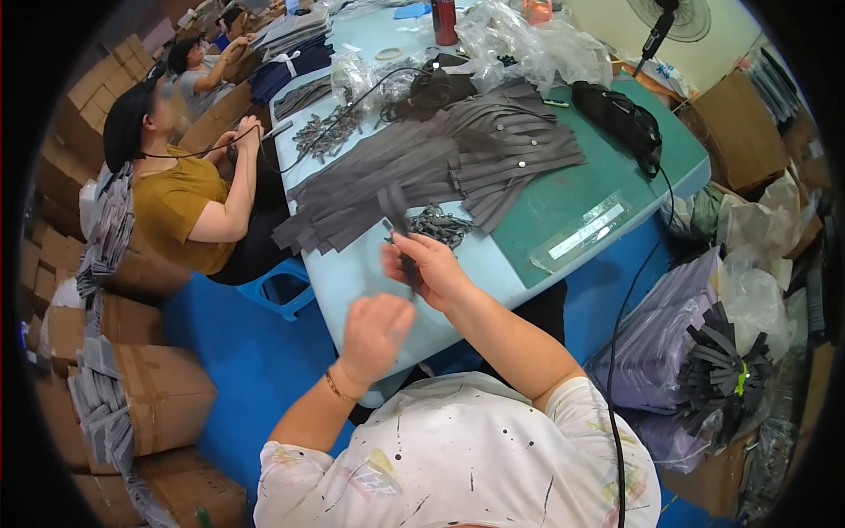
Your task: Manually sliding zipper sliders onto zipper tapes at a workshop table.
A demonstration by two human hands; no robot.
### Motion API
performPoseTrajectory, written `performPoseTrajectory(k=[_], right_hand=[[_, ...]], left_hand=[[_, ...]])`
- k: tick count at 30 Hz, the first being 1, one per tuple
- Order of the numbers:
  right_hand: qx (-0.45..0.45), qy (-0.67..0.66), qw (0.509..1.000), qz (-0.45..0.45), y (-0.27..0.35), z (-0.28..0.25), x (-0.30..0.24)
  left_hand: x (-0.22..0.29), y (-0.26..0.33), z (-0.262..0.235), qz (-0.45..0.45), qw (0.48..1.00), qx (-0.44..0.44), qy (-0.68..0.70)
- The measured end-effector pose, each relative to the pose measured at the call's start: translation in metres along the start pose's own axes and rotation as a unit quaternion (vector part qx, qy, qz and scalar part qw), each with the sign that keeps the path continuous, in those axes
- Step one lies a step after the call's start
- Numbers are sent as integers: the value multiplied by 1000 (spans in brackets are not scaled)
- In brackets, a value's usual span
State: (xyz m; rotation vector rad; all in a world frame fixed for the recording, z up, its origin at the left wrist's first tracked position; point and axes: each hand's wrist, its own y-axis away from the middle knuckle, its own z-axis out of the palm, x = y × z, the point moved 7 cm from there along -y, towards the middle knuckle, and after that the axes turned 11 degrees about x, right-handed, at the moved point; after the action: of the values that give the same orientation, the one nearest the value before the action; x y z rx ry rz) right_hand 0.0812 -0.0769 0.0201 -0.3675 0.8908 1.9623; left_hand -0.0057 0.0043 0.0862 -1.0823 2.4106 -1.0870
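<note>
- Grey strap [398,220] stands nearly upright in the right hand [429,268], fingers closed around its lower end, just above the near edge of the counter [370,264]
- Left hand [374,333] hovers just below and to the left of the right one, blurred, fingers loosely curled; whether it grips anything I cannot tell
- Small heap of dark metal pieces [440,225] lies on the counter right behind the held strap
- Wide fan of grey straps [422,167] spreads across the counter beyond that, partly over a green mat [572,198]
- Black bag [620,119] sits on the far right of the mat, with a cable trailing off the edge
- Clear plastic bags [519,40] and a red bottle [444,19] crowd the far end
- Person in a mustard shirt [180,211] sits at the left side of the counter, arms resting on it
- Cardboard boxes [150,387] stacked with grey strips stand on the blue floor at left
- Bundle of dark straps [722,370] lies on bags at right
</note>
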Motion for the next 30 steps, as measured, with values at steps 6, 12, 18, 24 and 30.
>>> performPoseTrajectory(k=[6, 12, 18, 24, 30], right_hand=[[-119, -79, 986, 84, 24, -4, 26], [-107, 66, 985, 122, 50, -12, 73], [72, 516, 755, -399, 56, -25, -14], [1, 389, 850, -357, 47, -26, -32], [21, 448, 783, -431, 74, -38, -3]], left_hand=[[-61, 24, 14, -455, 795, 100, 389], [-84, 23, 62, -624, 476, 86, 614], [-60, 22, 66, -538, 602, -73, 586], [-19, 20, 66, -488, 635, -218, 558], [-20, 31, 55, -328, 868, -184, 324]])
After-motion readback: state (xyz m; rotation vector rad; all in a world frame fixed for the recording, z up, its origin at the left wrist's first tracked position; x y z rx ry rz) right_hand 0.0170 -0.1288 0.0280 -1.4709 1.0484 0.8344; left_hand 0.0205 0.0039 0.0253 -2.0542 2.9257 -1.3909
